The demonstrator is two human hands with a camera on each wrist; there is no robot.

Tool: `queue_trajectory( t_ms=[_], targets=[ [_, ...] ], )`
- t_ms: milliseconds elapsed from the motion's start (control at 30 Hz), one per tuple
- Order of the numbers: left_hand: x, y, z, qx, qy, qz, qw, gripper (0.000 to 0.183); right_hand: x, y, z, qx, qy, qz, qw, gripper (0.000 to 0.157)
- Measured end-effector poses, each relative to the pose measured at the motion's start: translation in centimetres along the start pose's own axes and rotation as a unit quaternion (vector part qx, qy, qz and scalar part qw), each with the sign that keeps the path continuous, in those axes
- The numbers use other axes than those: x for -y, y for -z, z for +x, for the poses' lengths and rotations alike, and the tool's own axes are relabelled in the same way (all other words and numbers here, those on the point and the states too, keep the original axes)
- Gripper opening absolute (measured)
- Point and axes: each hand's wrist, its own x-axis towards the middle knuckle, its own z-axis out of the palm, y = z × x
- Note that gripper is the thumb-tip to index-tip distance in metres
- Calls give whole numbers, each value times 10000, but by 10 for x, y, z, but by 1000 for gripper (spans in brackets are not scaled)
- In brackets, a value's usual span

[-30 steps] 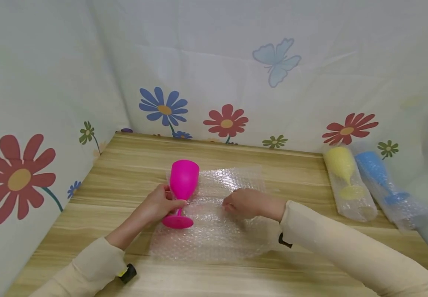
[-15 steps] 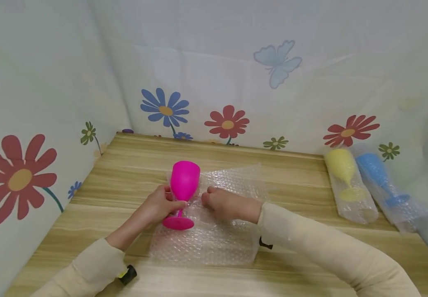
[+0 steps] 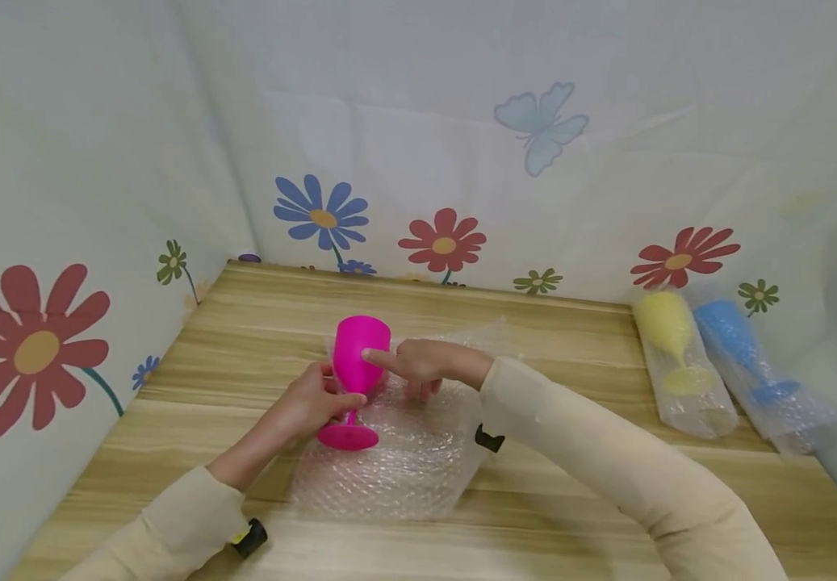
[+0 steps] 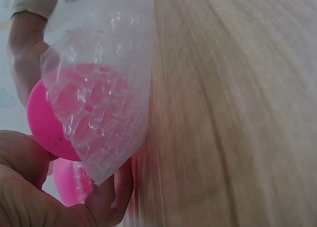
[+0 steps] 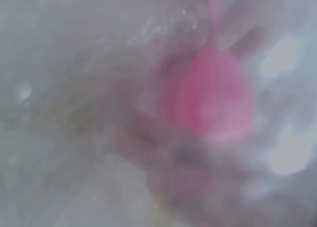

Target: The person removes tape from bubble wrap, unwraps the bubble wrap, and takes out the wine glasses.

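Observation:
A bright pink goblet (image 3: 362, 347) lies on a sheet of bubble wrap (image 3: 367, 484), bowl toward the back wall. My left hand (image 3: 309, 403) grips it at the stem, thumb on top. In the left wrist view, clear wrap (image 4: 99, 118) rises and curls over part of the round pink base (image 4: 44, 118). My right hand (image 3: 421, 361) is at the bowl's right side, one finger stretched across the bowl and other fingers pointing down near the wrap. The right wrist view is hazy and blurred; the pink bowl (image 5: 218, 98) shows there, and the finger grip is unclear.
At the table's right end lie a yellow goblet (image 3: 668, 323) and a blue goblet (image 3: 726, 327), each rolled in bubble wrap. A flower-printed curtain (image 3: 571, 202) stands along the wooden table's (image 3: 258, 315) back and left edges.
My right hand has moved left to the goblet, and one finger now reaches over the bowl. The wrap's right side has drawn inward and lifted. My left hand and the goblet stay put.

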Motion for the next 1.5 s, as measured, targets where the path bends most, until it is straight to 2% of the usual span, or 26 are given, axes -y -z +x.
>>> queue_trajectory(
  t_ms=[233, 333, 433, 600, 867, 1000, 1167, 1267, 1367, 1500],
  targets=[
    [2, -1, 0, -68, -119, 9, 9999, 68, 15, -5, 17, -194, -454, 211, 9986, 86],
    [6, 0, 1, 16, -162, -61, 9998, 71, 18, -8, 23, -318, -563, 298, 9975, 85],
    [9, 5, 0, 255, -220, -279, 9990, 72, 18, -11, 26, -463, -439, 471, 9969, 77],
    [11, 14, -1, 605, -206, -509, 9967, 71, 15, -11, 26, -627, -3, 891, 9940, 66],
    [15, 21, -2, 756, -278, -720, 9941, 60, 5, -13, 29, -476, 145, 2101, 9764, 61],
    [15, 25, -2, 671, -458, -693, 9943, 62, 2, -15, 31, -357, 112, 2839, 9581, 64],
    [15, 23, -2, 316, -512, -665, 9960, 66, -3, -18, 31, -276, 21, 3485, 9369, 62],
    [17, 19, -1, -98, -479, -444, 9978, 49, -6, -21, 30, -390, 16, 3506, 9357, 63],
    [18, 17, -1, -398, -498, 93, 9979, 30, -10, -25, 28, -542, 79, 3513, 9347, 64],
    [19, 18, -1, -378, -719, 665, 9945, 15, -16, -29, 26, -613, 362, 3672, 9274, 62]
  ],
)
